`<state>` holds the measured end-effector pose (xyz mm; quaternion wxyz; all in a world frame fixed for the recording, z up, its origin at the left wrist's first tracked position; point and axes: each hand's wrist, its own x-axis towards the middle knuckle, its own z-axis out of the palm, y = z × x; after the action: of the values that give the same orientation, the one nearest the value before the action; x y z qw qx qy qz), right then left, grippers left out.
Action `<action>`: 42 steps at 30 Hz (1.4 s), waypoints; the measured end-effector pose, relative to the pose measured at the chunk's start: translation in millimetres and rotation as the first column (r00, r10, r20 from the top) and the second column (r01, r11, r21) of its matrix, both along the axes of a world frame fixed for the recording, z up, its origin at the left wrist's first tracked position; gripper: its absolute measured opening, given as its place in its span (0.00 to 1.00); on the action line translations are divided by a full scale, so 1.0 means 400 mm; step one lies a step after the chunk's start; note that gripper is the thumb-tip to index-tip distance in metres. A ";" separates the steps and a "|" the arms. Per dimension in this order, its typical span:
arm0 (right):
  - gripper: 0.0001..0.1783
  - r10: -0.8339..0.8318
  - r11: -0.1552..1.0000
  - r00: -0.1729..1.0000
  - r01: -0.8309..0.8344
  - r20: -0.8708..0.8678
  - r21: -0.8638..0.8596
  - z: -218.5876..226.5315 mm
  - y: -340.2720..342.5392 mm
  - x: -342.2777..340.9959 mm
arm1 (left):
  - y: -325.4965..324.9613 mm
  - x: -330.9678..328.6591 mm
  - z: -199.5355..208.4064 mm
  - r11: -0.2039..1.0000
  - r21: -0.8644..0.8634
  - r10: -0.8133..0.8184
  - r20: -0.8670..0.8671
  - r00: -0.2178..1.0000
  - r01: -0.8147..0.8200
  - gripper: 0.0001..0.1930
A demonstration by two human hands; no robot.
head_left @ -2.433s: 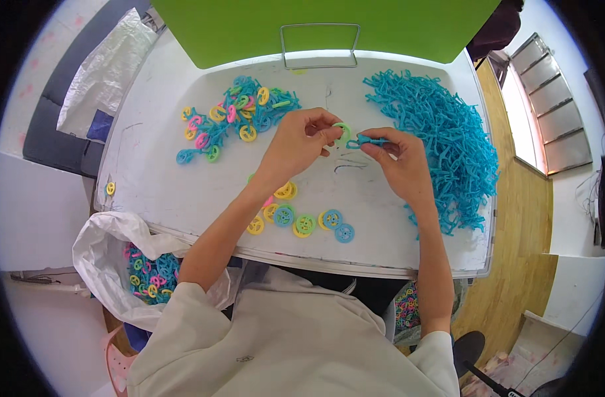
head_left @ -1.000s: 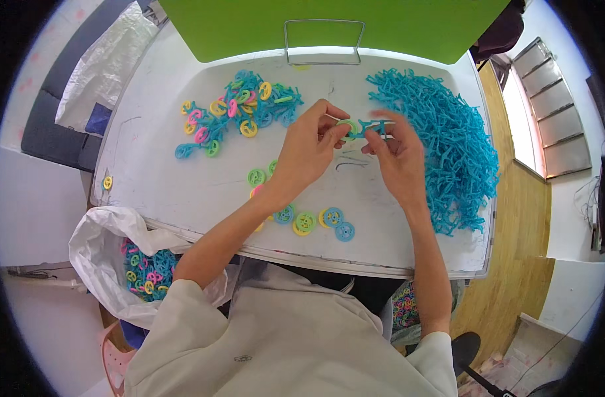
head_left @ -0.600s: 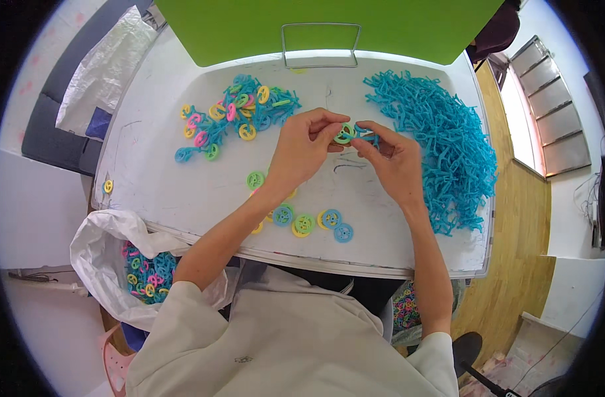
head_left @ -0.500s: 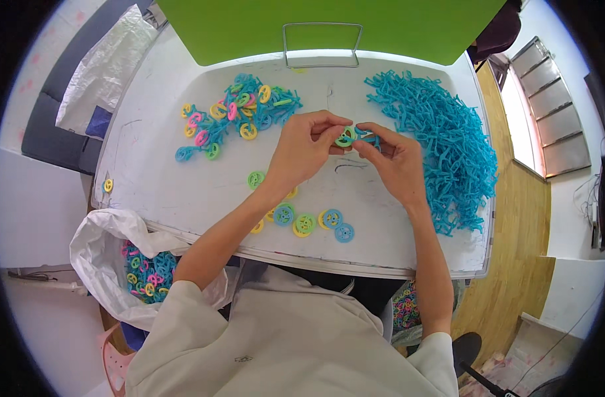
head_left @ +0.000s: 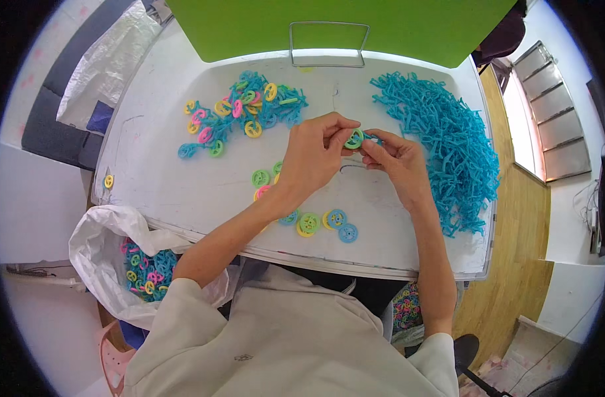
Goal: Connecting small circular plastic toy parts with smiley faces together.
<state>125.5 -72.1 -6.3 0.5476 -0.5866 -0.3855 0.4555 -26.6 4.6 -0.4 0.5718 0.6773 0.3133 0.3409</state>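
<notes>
Above the middle of the white table, my two hands meet. My left hand is closed on a small green plastic wheel, pinched between thumb and fingers. With thumb and fingers pressed together, my right hand grips a blue plastic piece against the wheel's right side; the fingers hide much of it. Loose wheels in green, yellow, pink and blue, such as a blue wheel, lie near the front edge below my hands, partly covered by my left forearm.
A big heap of blue plastic pieces lies at the right. At the back left is a pile of blue pieces with coloured wheels. A green board stands behind. A white sack of such parts hangs open at the front left.
The green wheel and the blue piece have come closer together between my hands, and the wheel has turned a little. My left forearm has shifted slightly right, uncovering a pink wheel.
</notes>
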 end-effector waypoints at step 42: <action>0.16 -0.177 0.977 0.983 0.181 -0.047 0.109 0.021 0.001 -0.019 | -0.010 0.008 0.017 0.979 0.158 0.103 0.153 0.983 -0.127 0.10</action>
<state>118.0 -71.7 2.1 0.6257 -0.5786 -0.3460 0.3924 -23.6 0.4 6.3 0.5136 0.6772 0.2802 0.4464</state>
